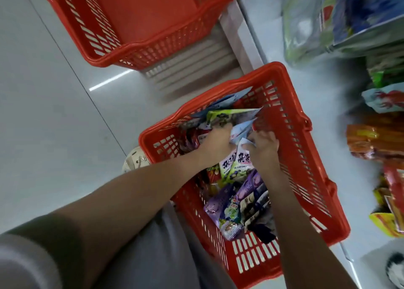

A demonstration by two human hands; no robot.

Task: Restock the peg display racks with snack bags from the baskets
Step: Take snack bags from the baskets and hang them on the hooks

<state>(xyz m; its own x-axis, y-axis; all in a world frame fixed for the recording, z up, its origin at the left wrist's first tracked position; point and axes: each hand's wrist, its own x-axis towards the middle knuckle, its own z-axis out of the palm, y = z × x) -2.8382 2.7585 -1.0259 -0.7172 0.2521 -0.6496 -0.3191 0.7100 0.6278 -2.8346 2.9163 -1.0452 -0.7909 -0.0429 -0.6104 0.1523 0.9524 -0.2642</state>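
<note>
A: Where are the snack bags point(235, 168) seen?
B: Heaped in the near basket point(306, 157); a pale bundle point(241, 131) is clasped by left hand point(215, 144) and right hand point(263, 146); tops are best kept aligned for pegging.

Both baskets are bright orange-red, the near basket point(306, 157) and the far basket point(131, 48) alike, their walls a grid of slots. Inside the near one lie purple bags point(220, 203), a green-and-white bag point(231, 166) with bold dark characters, pale blue bags point(240, 131) and a yellow-green bag point(220, 115). The floor point(43, 113) is pale grey, crossed by a thin dark seam. At the right hang orange bags point(376, 142), a yellow bag point(384, 223) and a light blue bag point(384, 100) with a red print.
</note>
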